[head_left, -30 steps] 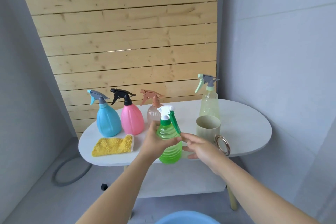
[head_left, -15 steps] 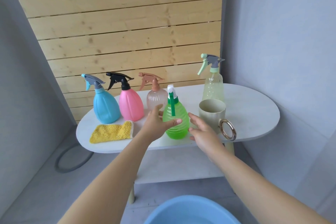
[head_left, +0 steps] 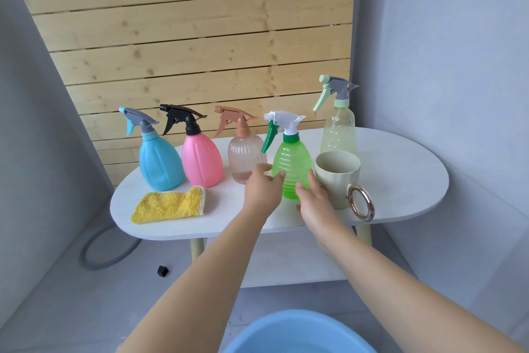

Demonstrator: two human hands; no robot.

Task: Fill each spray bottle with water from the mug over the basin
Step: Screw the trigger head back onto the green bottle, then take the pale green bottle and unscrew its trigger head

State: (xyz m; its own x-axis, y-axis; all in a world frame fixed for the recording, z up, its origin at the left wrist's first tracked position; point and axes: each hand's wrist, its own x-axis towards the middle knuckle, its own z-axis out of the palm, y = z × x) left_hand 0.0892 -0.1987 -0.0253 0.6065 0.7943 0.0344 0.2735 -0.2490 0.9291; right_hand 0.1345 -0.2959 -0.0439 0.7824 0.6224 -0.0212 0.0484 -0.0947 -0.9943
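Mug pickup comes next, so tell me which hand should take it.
Probably the right hand: it lies beside the pale cream mug with the gold ring handle, while the left hand sits beyond the ribbed green spray bottle.

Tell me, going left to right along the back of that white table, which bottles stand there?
Blue spray bottle → pink spray bottle → clear peach spray bottle → green spray bottle → tall pale green spray bottle, all upright on the table.
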